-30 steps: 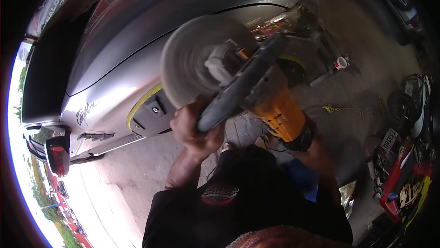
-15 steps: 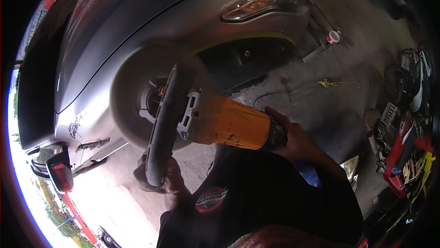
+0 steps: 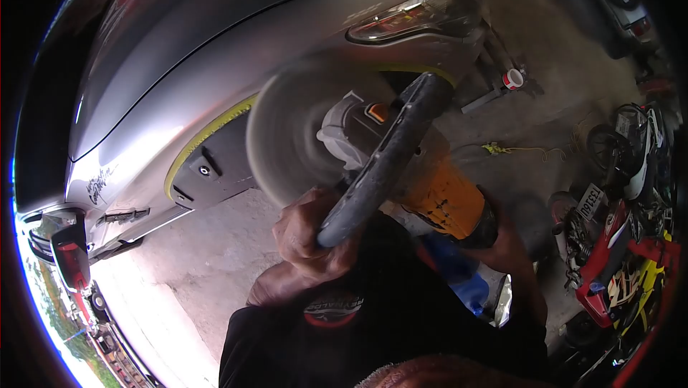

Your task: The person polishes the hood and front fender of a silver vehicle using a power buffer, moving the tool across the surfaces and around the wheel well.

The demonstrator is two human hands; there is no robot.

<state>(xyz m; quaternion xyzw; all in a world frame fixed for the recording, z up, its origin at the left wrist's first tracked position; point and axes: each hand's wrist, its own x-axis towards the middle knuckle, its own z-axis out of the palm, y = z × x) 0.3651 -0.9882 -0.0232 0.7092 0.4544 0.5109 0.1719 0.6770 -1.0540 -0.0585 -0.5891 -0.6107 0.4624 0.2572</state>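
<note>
The orange-bodied polisher point(image 3: 437, 198) is held up in front of the grey car point(image 3: 236, 65), its round buffing pad point(image 3: 301, 137) blurred and facing the panel near the yellow-edged wheel arch point(image 3: 208, 137). Half a second ago the tool lay lower and more to the left, its body nearly level; now it has swung up and to the right, tilted, with the pad over the arch and below the tail light point(image 3: 401, 19).

The left hand point(image 3: 312, 237) is closed in a full fist around the lower end of the black hoop handle point(image 3: 387, 159); earlier it gripped that handle lower down, near the floor. The right hand point(image 3: 502, 241) sits at the rear of the orange body, mostly hidden behind it, so its grip cannot be told; before, its fingers lay plainly over the tool's end.

On the person's black shirt a round red-and-white badge point(image 3: 333, 309) carries lettering too blurred to read. A script signature point(image 3: 100, 181) marks the car's flank, unreadable. At the right, among parked motorcycles point(image 3: 623, 273), a white number plate point(image 3: 590, 202) shows characters that look like "1334". A red-and-white tape roll point(image 3: 512, 78) lies on the concrete floor point(image 3: 215, 259).
</note>
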